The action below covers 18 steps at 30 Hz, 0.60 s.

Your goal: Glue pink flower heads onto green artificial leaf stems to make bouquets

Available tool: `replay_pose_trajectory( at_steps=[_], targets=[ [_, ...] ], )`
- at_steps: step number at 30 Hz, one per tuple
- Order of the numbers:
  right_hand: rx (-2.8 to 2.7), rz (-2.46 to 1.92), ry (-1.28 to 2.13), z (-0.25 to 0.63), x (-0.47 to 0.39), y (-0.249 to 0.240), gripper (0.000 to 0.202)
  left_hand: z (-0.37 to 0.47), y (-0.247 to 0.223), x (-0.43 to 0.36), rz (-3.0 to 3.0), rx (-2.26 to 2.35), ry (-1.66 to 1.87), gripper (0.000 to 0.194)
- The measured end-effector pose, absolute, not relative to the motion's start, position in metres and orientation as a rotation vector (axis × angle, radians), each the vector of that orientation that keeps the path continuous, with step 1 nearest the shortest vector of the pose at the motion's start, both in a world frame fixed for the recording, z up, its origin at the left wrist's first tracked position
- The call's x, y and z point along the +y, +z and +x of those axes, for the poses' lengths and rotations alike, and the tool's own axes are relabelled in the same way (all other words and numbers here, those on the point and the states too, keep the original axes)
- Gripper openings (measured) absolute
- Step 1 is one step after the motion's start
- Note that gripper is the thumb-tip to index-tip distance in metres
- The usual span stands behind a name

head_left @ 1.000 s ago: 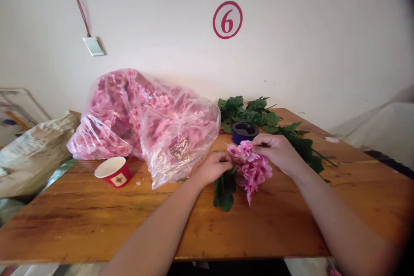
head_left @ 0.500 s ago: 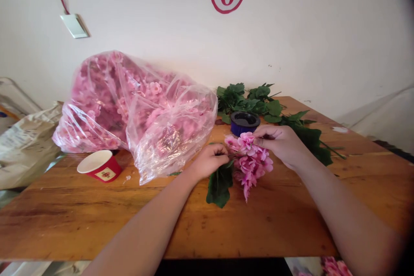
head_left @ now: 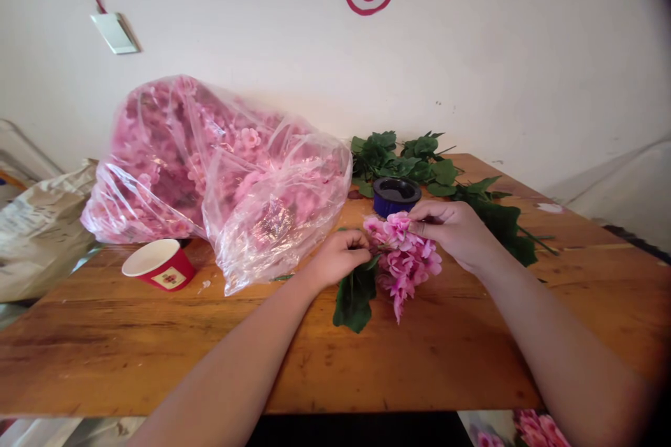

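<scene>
A spray of pink artificial flowers [head_left: 409, 262] hangs between my two hands, just above the wooden table. My left hand [head_left: 343, 255] is closed round its stem end, where a large green leaf [head_left: 355, 297] droops below the fingers. At the upper right of the blossoms, the thumb and forefinger of my right hand [head_left: 445, 227] pinch a pink petal or floret. Exactly what lies between those fingertips is partly hidden. Right behind the flowers sits a dark blue round dish or roll [head_left: 397, 195] with a black inside.
A clear plastic bag [head_left: 277, 223] full of pink flowers lies at the back left of the wooden table [head_left: 210, 356]. A red paper cup [head_left: 160, 265] leans before it. Green leaf stems [head_left: 403, 160] lie at the back and right. More pink flowers [head_left: 539, 429] show below the front edge.
My hands keep nearly the same hold on the flower spray. The whole view has shifted very slightly; nothing else has visibly moved.
</scene>
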State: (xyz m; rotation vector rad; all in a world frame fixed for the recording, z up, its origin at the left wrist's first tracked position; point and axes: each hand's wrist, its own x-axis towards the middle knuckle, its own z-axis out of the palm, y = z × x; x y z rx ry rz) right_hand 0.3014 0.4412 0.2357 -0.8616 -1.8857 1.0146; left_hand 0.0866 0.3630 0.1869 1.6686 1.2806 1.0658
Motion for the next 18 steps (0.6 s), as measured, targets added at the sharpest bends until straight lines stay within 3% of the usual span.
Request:
replay_pose_trajectory(
  at_steps=[18],
  targets=[
    [-1.874, -0.876, 1.107, 0.3036, 0.4402, 0.2382, 0.024, 0.0861, 0.1867, 0.3635, 1.664, 1.267, 1.054, 0.005]
  ],
)
